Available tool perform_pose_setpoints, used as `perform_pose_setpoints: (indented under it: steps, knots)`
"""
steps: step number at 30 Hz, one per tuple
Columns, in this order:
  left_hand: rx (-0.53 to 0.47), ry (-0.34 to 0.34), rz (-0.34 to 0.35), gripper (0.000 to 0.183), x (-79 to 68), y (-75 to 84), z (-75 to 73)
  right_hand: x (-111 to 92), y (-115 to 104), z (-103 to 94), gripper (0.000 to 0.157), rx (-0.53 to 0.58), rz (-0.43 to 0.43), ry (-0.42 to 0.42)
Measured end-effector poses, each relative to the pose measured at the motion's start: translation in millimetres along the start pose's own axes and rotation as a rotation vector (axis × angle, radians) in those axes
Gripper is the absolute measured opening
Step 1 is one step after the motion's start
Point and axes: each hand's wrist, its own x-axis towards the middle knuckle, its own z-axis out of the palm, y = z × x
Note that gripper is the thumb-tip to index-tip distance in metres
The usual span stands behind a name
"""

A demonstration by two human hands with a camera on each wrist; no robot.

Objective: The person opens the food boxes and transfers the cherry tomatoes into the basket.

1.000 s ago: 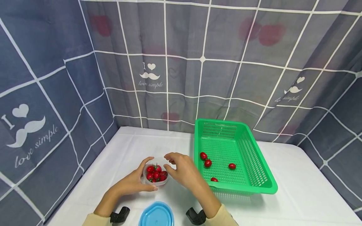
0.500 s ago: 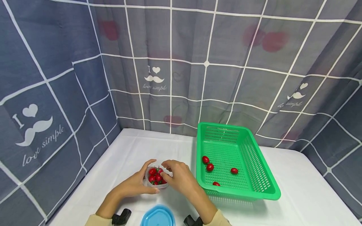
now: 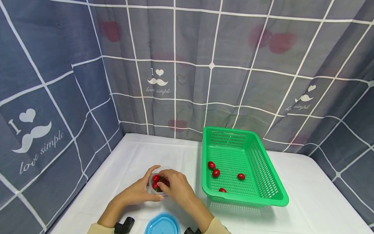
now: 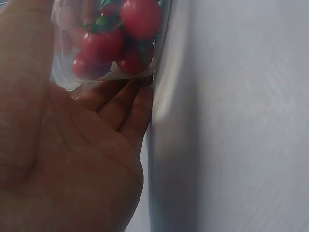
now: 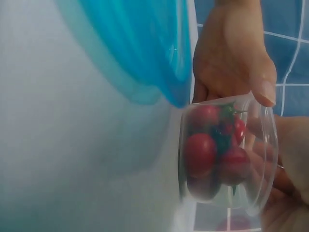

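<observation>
A small clear plastic container (image 5: 226, 199) with several cherry tomatoes (image 3: 156, 178) in it stands upright on the white tabletop. My left hand (image 3: 139, 191) holds it from the left, thumb at the near side and fingers curved round the far side. In the left wrist view, tomatoes (image 4: 102, 46) with green stems show through the wall. From the right, my right hand (image 3: 177, 186) reaches over the rim, its thumb and fingers bent down among the tomatoes. Whether they pinch one is hidden by the hand.
A blue lid (image 3: 162, 224) lies on the table (image 3: 140, 148) in front of the container. To the right stands a green perforated basket (image 3: 248, 200) with several loose cherry tomatoes (image 3: 216, 173). Grey checked curtains (image 3: 190, 81) close off the back and sides.
My right hand has moved left and down, from beside the container to inside its rim, covering more of the tomatoes. My left hand keeps its hold on the container.
</observation>
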Motion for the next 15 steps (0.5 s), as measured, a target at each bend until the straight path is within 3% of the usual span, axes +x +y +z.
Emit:
perform_pose_setpoints:
  steps: [5, 15]
  knots:
    - [0.004, 0.007, 0.007, 0.110, 0.8, 0.3, -1.0, 2.1, 0.2, 4.4, 0.024, -0.027, -0.007, 0.017]
    - [0.002, 0.003, 0.004, 0.110, 0.3, -1.2, 0.1, 4.9, -1.3, 6.5, 0.019, -0.052, 0.023, -0.039]
